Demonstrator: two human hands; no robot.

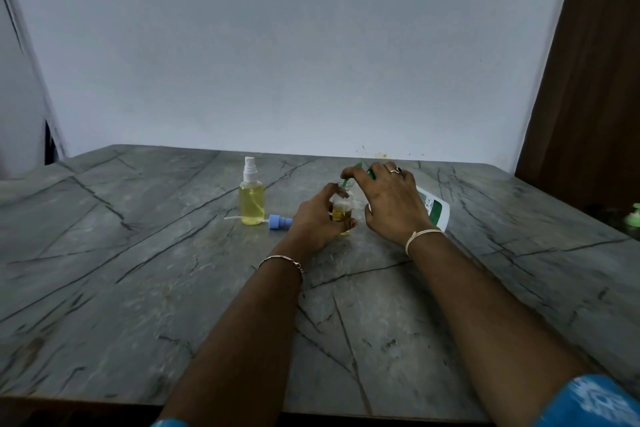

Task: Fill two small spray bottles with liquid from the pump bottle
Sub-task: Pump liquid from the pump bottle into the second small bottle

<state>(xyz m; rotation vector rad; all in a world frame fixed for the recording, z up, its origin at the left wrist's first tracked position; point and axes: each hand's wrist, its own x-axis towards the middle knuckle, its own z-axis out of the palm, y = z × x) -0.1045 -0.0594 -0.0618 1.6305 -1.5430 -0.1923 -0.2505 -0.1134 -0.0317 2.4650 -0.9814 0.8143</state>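
1. Head view: our left hand (317,218) was curled around the open spray bottle (341,210), which stood on the table (138,288) near centre with yellow liquid low in its body.
2. Our right hand (388,198) was clamped over the top of the pump bottle (434,210). That bottle leaned over at three o'clock of the small one, with its green spout (344,183) at the narrow mouth.
3. We judged the likeliest fault to be a spill. The mouth was narrow, so a slight slip of the spout toward twelve or six o'clock would send liquid down the outside and over our fingers.
4. A hard press on the pump could jet liquid past the neck, or overfill the bottle before we noticed the level.
5. The pump bottle was tilted and resting partly on its edge. If our grip loosened, it could roll toward four o'clock or knock the small bottle over.
6. Wet fingers would make the small bottle slippery, and we expected capping it to be harder then.
7. The filled spray bottle (251,201) stood upright at nine o'clock, apart from our hands. The blue sprayer cap (275,221) lay on its side at eight o'clock, just beside our left hand, where a nudge could send it rolling.
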